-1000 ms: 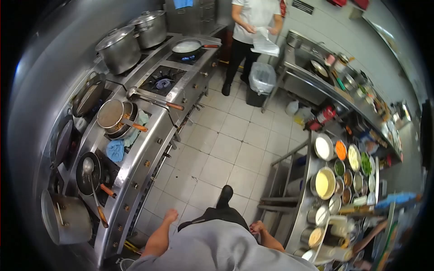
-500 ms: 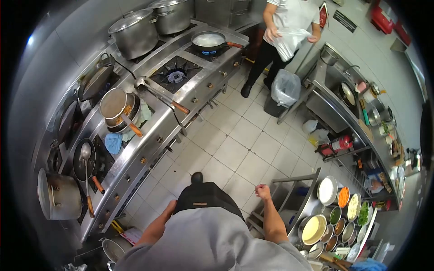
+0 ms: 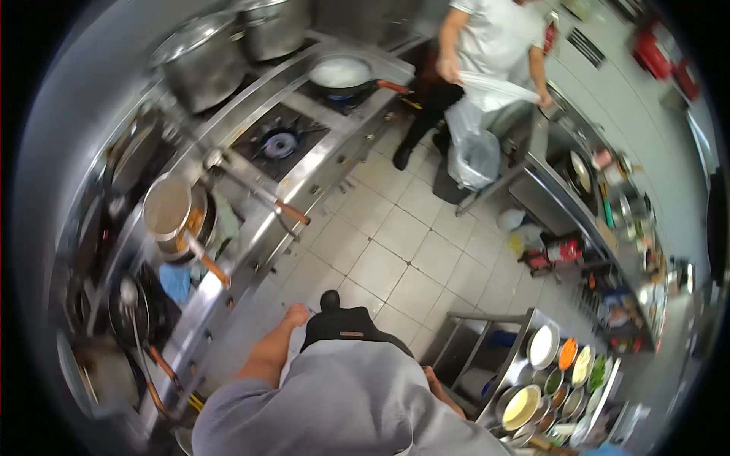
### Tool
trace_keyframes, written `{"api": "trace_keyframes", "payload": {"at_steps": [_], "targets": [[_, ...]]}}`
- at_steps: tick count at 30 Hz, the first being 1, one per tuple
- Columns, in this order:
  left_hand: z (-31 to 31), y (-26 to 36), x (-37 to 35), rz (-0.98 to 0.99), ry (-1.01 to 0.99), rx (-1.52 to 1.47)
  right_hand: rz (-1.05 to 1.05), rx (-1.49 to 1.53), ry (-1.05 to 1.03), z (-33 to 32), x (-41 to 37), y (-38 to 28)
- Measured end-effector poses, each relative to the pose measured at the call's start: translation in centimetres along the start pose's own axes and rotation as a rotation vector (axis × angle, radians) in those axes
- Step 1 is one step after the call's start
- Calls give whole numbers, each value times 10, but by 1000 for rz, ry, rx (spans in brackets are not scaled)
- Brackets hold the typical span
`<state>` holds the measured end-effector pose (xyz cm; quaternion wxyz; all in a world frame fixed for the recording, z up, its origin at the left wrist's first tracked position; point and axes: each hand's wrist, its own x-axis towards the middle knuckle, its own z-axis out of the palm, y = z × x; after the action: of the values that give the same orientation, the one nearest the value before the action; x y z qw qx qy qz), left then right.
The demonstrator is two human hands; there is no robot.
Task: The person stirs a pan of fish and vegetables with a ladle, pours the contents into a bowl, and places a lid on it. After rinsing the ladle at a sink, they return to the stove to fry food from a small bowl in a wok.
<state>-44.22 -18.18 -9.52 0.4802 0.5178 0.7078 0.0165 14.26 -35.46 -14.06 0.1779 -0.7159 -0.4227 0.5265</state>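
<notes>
Low at the centre, my left hand (image 3: pixel 297 315) hangs beside the front of my dark trousers, its fingers curled in and nothing visible in them. My right hand (image 3: pixel 430 375) is close against my right side, partly hidden by my grey shirt (image 3: pixel 342 395), and its fingers cannot be made out. Neither hand touches the stove (image 3: pixel 251 266) on the left or the prep counter with food containers on the right.
A person (image 3: pixel 490 45) holds a clear bag (image 3: pixel 487 87) over a lined bin (image 3: pixel 473 163). A pan (image 3: pixel 340 74) of white contents sits on the stove near a lit burner (image 3: pixel 279 144). Large pots (image 3: pixel 199 64), a strainer (image 3: pixel 167 207) and a bowl of yellow contents (image 3: pixel 521 406) flank the tiled floor (image 3: pixel 378 266).
My left hand has swung forward and my right hand has drawn back to my side. The other person has spread the bag and lowered it toward the bin. The view has shifted slightly.
</notes>
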Motion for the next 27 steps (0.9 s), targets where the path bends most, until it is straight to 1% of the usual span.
{"api": "trace_keyframes", "payload": {"at_steps": [1,3,4,5,6,7,8,9,10,11,12,14,15,17,19,20,23,26,27], "targets": [[-14,32,6,-50,-36,22,-10,-50,67,10,13,43],[-33,79,12,-100,-47,-167,82,-363,2,12,13,45],[-41,92,23,-68,-101,-122,151,-503,-45,16,14,34],[-44,95,38,-16,-137,-120,226,26,-26,3,-33,-98],[-49,103,49,30,-171,-126,-263,-381,-97,14,-11,-63],[-52,109,57,69,-200,-143,35,-280,16,29,6,-60],[-62,126,68,264,-185,58,373,21,260,13,-28,-185],[-63,124,79,258,-208,139,326,31,341,14,-25,-207],[-65,119,92,249,-228,217,281,33,418,16,-30,-214],[-66,121,102,239,-242,294,219,128,419,20,-38,-224],[-68,136,103,203,-280,329,151,222,419,21,-49,-230],[-78,169,98,128,-347,409,228,306,302,25,-74,-232],[-74,186,95,116,-364,353,259,353,246,28,-85,-227],[-55,216,89,87,-400,235,309,468,298,33,-104,-193],[-29,242,80,157,-456,211,372,556,357,40,-123,-146],[-14,253,73,189,-486,200,440,488,410,47,-138,-126],[45,276,53,185,-570,322,508,279,455,77,-176,-46],[101,285,38,643,-618,630,684,559,648,110,-226,-10],[112,293,34,690,-646,665,737,637,724,122,-244,-7]]}}
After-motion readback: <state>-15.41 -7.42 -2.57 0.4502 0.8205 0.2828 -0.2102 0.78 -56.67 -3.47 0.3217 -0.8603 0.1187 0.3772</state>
